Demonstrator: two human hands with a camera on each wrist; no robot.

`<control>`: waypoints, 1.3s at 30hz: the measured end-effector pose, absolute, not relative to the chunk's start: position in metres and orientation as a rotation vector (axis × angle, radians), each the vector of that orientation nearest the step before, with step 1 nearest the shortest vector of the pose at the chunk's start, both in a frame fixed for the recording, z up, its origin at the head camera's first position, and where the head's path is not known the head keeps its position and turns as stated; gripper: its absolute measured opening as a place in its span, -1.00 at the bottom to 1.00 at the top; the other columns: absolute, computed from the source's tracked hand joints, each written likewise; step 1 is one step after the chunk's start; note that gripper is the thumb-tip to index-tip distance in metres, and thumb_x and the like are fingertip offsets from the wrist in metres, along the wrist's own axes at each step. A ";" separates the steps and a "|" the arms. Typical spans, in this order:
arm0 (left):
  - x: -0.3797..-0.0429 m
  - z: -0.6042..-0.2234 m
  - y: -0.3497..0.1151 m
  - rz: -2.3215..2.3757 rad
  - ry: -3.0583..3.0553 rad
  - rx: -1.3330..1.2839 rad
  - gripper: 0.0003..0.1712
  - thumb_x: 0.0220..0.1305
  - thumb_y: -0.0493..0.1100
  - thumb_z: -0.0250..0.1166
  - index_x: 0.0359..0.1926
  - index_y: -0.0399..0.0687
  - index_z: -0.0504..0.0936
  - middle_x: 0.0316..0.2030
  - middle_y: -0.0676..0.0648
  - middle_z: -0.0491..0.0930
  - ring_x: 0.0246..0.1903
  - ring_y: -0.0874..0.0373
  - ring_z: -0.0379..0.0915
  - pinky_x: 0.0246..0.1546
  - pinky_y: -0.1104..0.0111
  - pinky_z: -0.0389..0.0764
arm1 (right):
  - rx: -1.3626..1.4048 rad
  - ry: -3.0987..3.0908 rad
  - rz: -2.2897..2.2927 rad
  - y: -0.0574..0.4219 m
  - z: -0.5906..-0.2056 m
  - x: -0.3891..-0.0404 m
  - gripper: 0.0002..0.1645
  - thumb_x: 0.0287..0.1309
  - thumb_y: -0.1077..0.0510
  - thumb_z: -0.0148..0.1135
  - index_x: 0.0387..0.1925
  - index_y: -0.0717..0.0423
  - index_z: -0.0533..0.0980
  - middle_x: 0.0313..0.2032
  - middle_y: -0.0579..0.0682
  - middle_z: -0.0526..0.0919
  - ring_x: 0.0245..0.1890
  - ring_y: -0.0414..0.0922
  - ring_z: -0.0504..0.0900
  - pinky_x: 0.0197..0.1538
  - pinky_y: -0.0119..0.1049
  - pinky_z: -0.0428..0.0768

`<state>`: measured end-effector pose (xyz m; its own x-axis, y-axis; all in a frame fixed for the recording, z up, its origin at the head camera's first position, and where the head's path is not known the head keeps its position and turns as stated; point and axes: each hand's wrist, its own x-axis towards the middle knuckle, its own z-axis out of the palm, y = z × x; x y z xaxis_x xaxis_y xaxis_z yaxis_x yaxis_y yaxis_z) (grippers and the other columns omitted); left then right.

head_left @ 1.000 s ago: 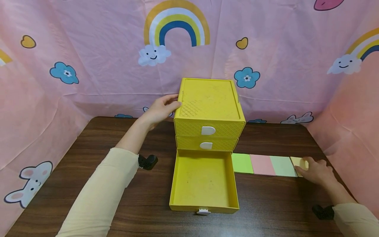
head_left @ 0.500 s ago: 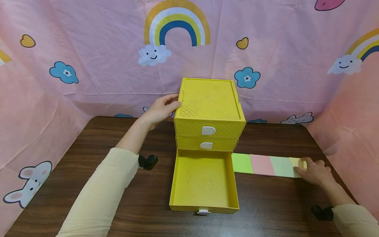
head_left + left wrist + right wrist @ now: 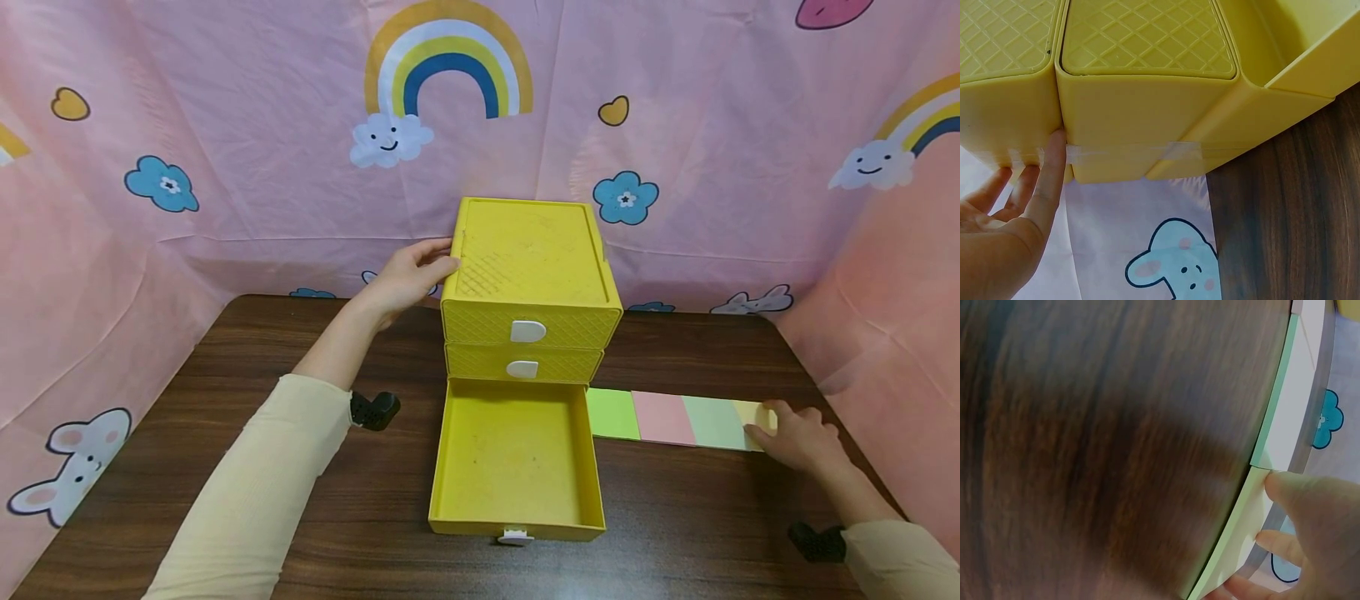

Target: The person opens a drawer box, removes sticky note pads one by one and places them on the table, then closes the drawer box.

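Observation:
A yellow drawer cabinet (image 3: 528, 250) stands mid-table, its bottom drawer (image 3: 517, 458) pulled out and bare inside. My left hand (image 3: 402, 279) rests against its upper left side, the thumb by the top edge; in the left wrist view the extended fingers (image 3: 1054, 169) touch the side wall. To the cabinet's right lies a row of square sticky note pads: bright green (image 3: 613, 414), pink (image 3: 664, 417), mint (image 3: 714, 422) and pale yellow (image 3: 750, 412). My right hand (image 3: 806, 437) touches the pale yellow pad at the row's right end, thumb and fingers spread over it.
Two upper drawers with white handles (image 3: 528, 331) are closed. The dark wooden table (image 3: 360, 517) extends around the cabinet. A pink patterned cloth (image 3: 300, 100) hangs behind and at both sides.
The pale yellow pad and my right hand have shifted slightly left, and the pad now sits tight against the mint one. My left hand and the cabinet stay as they were.

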<state>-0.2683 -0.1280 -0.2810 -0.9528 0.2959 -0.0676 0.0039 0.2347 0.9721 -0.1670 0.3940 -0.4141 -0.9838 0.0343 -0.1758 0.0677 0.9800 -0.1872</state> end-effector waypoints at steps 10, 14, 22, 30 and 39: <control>-0.268 -0.282 -0.128 1.780 2.272 0.285 -0.37 0.36 -0.03 0.05 0.39 0.02 0.11 0.20 -0.12 0.32 0.09 -0.02 0.35 -0.05 0.09 0.55 | -0.024 3.041 -0.243 0.381 -0.411 -0.167 -0.29 0.22 -0.14 0.02 0.05 0.46 0.29 -0.05 0.61 0.30 -0.04 0.52 0.17 -0.09 0.37 0.23; -0.268 -0.281 -0.127 1.778 2.274 0.274 -0.36 0.35 -0.03 0.05 0.39 0.03 0.11 0.19 -0.09 0.33 0.08 0.00 0.36 -0.04 0.09 0.55 | -0.082 3.117 -0.270 0.369 -0.408 -0.166 -0.40 0.19 -0.06 0.10 0.02 0.39 0.36 -0.07 0.57 0.33 -0.10 0.52 0.26 -0.13 0.35 0.31; -0.268 -0.280 -0.128 1.783 2.279 0.262 -0.37 0.35 -0.02 0.06 0.38 0.05 0.13 0.19 -0.07 0.34 0.06 0.02 0.38 -0.05 0.10 0.56 | -0.282 3.242 -0.344 0.339 -0.398 -0.165 -0.53 0.10 0.06 0.24 -0.05 0.31 0.47 -0.15 0.49 0.45 -0.21 0.45 0.43 -0.27 0.25 0.43; -0.269 -0.281 -0.128 1.789 2.278 0.260 -0.38 0.34 -0.03 0.07 0.38 0.07 0.16 0.18 -0.06 0.35 0.04 0.03 0.40 -0.06 0.09 0.56 | -0.511 3.340 -0.376 0.305 -0.389 -0.158 -0.60 -0.01 0.11 0.33 -0.12 0.23 0.53 -0.20 0.36 0.53 -0.28 0.29 0.53 -0.32 0.16 0.50; -0.269 -0.282 -0.128 1.776 2.285 0.267 -0.38 0.35 -0.02 0.06 0.38 0.08 0.14 0.20 -0.06 0.34 0.05 0.04 0.39 -0.08 0.14 0.58 | -0.671 3.363 -0.393 0.272 -0.378 -0.145 -0.57 -0.09 0.13 0.39 -0.11 0.12 0.54 -0.20 0.17 0.57 -0.24 0.17 0.54 -0.34 0.09 0.54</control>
